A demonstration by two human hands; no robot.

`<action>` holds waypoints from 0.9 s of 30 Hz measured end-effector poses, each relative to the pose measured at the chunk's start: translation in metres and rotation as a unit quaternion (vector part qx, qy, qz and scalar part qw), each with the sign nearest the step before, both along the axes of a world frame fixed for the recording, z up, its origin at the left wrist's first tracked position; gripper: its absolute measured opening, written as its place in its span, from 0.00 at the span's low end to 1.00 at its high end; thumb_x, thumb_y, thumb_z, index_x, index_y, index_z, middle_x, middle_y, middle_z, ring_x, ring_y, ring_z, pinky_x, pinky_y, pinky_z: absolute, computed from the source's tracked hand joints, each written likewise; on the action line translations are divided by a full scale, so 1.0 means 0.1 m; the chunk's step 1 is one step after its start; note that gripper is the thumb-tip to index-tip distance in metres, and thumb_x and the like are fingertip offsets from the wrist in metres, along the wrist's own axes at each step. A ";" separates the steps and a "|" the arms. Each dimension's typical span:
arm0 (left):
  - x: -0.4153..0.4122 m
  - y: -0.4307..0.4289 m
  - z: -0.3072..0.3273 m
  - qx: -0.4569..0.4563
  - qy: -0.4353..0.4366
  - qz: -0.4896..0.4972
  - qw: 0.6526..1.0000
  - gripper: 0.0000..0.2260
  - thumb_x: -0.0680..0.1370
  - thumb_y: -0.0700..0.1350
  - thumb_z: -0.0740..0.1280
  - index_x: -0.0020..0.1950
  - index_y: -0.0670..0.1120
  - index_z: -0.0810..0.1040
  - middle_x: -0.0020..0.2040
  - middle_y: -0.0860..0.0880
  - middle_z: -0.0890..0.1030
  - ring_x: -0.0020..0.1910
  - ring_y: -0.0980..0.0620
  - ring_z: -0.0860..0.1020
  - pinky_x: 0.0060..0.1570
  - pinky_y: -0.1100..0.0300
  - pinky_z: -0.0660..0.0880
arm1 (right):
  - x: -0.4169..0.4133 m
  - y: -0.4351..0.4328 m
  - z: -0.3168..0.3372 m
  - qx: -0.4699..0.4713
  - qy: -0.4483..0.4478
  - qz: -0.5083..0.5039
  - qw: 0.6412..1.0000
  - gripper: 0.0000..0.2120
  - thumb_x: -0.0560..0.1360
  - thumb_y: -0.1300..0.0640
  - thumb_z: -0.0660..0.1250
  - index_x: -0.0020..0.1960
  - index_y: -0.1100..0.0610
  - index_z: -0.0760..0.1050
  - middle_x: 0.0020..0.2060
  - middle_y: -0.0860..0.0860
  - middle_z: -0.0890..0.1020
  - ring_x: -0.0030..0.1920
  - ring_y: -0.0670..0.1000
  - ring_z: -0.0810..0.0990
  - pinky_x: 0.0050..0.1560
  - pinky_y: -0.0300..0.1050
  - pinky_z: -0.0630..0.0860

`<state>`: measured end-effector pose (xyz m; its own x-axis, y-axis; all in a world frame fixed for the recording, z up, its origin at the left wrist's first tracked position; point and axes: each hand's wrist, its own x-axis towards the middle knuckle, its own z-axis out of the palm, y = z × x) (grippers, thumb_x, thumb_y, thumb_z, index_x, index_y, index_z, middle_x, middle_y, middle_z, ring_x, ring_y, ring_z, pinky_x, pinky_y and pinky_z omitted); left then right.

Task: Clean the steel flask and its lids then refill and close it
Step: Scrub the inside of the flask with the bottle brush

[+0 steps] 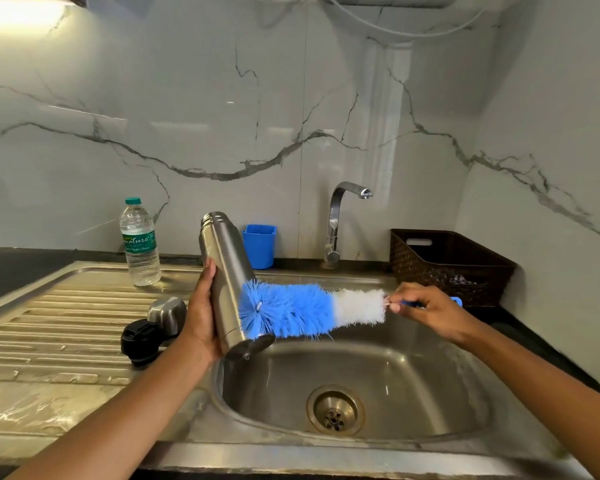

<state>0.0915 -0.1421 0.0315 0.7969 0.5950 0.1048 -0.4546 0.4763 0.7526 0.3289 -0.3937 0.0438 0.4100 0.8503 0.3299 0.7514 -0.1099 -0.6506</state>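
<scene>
Head view, one frame.

Left hand (201, 313): closed around the lower body of the steel flask (224, 268), palm on its left side, thumb up along the wall, fingers wrapped behind and out of sight. Firm full-hand grasp.

Steel flask: open-mouthed, no lid on, tilted with the mouth up and to the left, base down and to the right, held over the left edge of the sink basin (413, 375).

Right hand (420, 308): pinched on the thin handle of the bottle brush (309, 311), fingertips closed just behind the bristles; a blue handle end shows past the hand on the right.

Bottle brush: lying nearly level, blue bristles at the tip, white bristles toward the hand. The blue tip touches the flask's lower outer wall, near the base.

Steel cup lid (168, 313) and black stopper lid (141, 341): on the ribbed drainboard (49, 323), touching one another, just left of the left wrist.

Plastic water bottle (140, 242): upright, capped, at the back of the drainboard.

Blue holder (260, 245), tap (336, 220), dark woven basket (447, 268): along the back wall.
</scene>
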 end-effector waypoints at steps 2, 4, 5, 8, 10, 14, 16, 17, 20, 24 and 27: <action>0.01 -0.01 0.01 0.011 0.009 0.008 1.000 0.22 0.77 0.62 0.58 0.60 0.47 0.74 0.46 0.40 0.84 0.43 0.41 0.84 0.40 0.45 0.80 | 0.01 0.08 0.04 0.013 -0.014 -0.008 1.000 0.09 0.75 0.63 0.67 0.51 0.53 0.80 0.41 0.49 0.78 0.44 0.40 0.76 0.48 0.29 0.70; 0.02 0.00 -0.01 0.026 0.022 0.010 0.999 0.25 0.75 0.62 0.59 0.62 0.46 0.76 0.51 0.39 0.82 0.46 0.40 0.82 0.49 0.45 0.77 | 0.04 0.30 0.13 0.052 -0.030 -0.017 0.998 0.09 0.75 0.64 0.67 0.52 0.54 0.80 0.40 0.48 0.78 0.42 0.39 0.77 0.46 0.31 0.70; 0.01 0.01 -0.01 0.023 0.025 0.009 0.999 0.25 0.75 0.62 0.60 0.60 0.45 0.77 0.51 0.40 0.82 0.44 0.42 0.82 0.48 0.47 0.77 | 0.05 0.43 0.20 0.074 -0.031 -0.024 0.996 0.08 0.75 0.65 0.67 0.52 0.56 0.80 0.39 0.46 0.78 0.41 0.37 0.77 0.46 0.32 0.69; -0.01 0.01 0.00 -0.002 0.017 -0.008 1.000 0.24 0.77 0.61 0.58 0.58 0.43 0.79 0.49 0.38 0.83 0.41 0.43 0.82 0.41 0.52 0.80 | 0.08 0.81 0.39 0.120 0.004 -0.054 0.991 0.08 0.76 0.62 0.67 0.53 0.58 0.81 0.44 0.47 0.80 0.47 0.40 0.78 0.50 0.33 0.69; -0.02 -0.01 0.00 -0.008 0.004 -0.017 1.000 0.26 0.76 0.63 0.58 0.56 0.44 0.80 0.49 0.38 0.83 0.42 0.43 0.82 0.42 0.51 0.80 | 0.07 0.95 0.44 0.114 0.020 -0.063 0.991 0.09 0.76 0.60 0.67 0.55 0.56 0.81 0.48 0.50 0.80 0.52 0.48 0.78 0.52 0.33 0.69; -0.03 0.00 0.02 0.007 0.012 0.024 1.000 0.27 0.70 0.66 0.61 0.58 0.47 0.77 0.44 0.43 0.81 0.38 0.45 0.81 0.37 0.53 0.80 | 0.00 0.77 0.21 0.085 -0.005 -0.030 0.996 0.06 0.75 0.56 0.68 0.52 0.49 0.79 0.48 0.57 0.82 0.51 0.56 0.80 0.53 0.42 0.73; -0.04 0.00 0.03 0.003 0.002 0.025 1.000 0.27 0.71 0.65 0.61 0.61 0.47 0.75 0.48 0.42 0.82 0.40 0.44 0.82 0.39 0.52 0.80 | -0.02 0.48 0.02 0.066 -0.025 -0.026 0.997 0.18 0.72 0.39 0.66 0.51 0.52 0.81 0.45 0.59 0.81 0.48 0.55 0.80 0.51 0.47 0.74; -0.04 0.00 0.03 -0.006 -0.002 0.022 1.000 0.27 0.72 0.65 0.61 0.62 0.47 0.75 0.51 0.40 0.82 0.44 0.42 0.82 0.43 0.48 0.80 | -0.04 0.31 -0.04 0.047 -0.026 -0.023 0.998 0.24 0.70 0.34 0.65 0.50 0.53 0.82 0.43 0.57 0.80 0.46 0.52 0.79 0.49 0.46 0.73; -0.04 0.01 0.07 -0.009 0.021 0.052 0.998 0.26 0.74 0.63 0.60 0.64 0.48 0.72 0.55 0.38 0.79 0.52 0.38 0.79 0.47 0.45 0.76 | -0.08 -0.01 -0.11 0.014 0.018 -0.003 1.000 0.12 0.70 0.43 0.67 0.49 0.45 0.82 0.41 0.50 0.79 0.45 0.44 0.77 0.48 0.35 0.72; -0.03 -0.02 0.06 -0.005 0.040 0.044 0.998 0.25 0.75 0.62 0.60 0.63 0.46 0.75 0.53 0.40 0.81 0.49 0.40 0.80 0.47 0.47 0.76 | 0.01 0.21 0.04 0.018 -0.015 -0.020 1.000 0.08 0.75 0.59 0.68 0.48 0.47 0.80 0.44 0.49 0.80 0.47 0.43 0.78 0.50 0.32 0.72; -0.04 -0.03 0.03 -0.004 0.042 0.027 0.999 0.27 0.75 0.62 0.60 0.64 0.44 0.76 0.54 0.39 0.80 0.45 0.42 0.80 0.43 0.51 0.78 | 0.05 0.60 0.21 0.083 -0.018 -0.043 0.995 0.07 0.75 0.64 0.67 0.46 0.53 0.81 0.41 0.44 0.79 0.42 0.33 0.77 0.46 0.27 0.69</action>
